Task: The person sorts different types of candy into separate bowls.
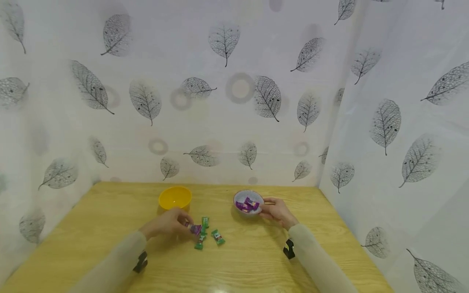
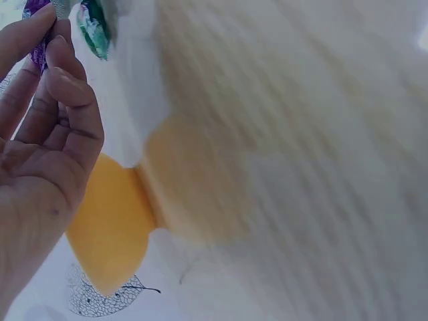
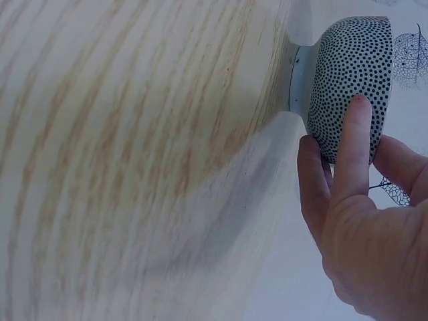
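Note:
Between the thumb and fingers of my left hand (image 1: 166, 224) a purple-wrapped candy (image 1: 195, 228) is pinched, just above the table. Several green-wrapped candies (image 1: 218, 237) lie right beside and under it; one green candy (image 2: 93, 28) also shows in the left wrist view. My right hand (image 1: 277, 211) grips the side of a small dotted bowl (image 3: 351, 73), fingers against its outer wall and thumb by the rim. Inside that bowl lie a few purple-wrapped candies (image 1: 250, 203). The bowl's foot rests on the table.
A yellow bowl (image 1: 175, 198) stands behind my left hand, its front partly hidden by the hand. The wooden table (image 1: 242, 264) ends at a leaf-patterned curtain (image 1: 227, 122) at the back, with more curtain along the right side.

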Demonstrator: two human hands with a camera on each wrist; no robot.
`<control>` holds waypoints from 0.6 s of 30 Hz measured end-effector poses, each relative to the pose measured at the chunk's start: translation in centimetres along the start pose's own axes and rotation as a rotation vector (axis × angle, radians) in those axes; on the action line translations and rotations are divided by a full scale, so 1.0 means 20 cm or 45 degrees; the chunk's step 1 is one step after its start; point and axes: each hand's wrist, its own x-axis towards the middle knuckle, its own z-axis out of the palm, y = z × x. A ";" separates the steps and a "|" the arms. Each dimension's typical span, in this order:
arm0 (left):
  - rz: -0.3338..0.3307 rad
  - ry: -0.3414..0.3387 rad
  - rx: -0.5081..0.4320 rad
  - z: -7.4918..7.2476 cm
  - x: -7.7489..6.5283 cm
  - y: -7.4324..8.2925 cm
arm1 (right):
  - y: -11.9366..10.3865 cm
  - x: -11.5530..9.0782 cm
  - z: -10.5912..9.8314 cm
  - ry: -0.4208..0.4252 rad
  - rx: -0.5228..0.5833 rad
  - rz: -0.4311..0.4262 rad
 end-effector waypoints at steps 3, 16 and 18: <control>0.042 -0.007 0.002 -0.01 0.03 0.01 | 0.00 0.00 0.00 0.003 0.005 -0.002; 0.029 0.038 0.002 0.03 0.16 0.06 | 0.00 0.00 0.00 -0.021 0.018 -0.001; 0.045 0.046 -0.003 0.05 0.18 0.08 | 0.00 0.00 0.00 -0.023 0.021 -0.001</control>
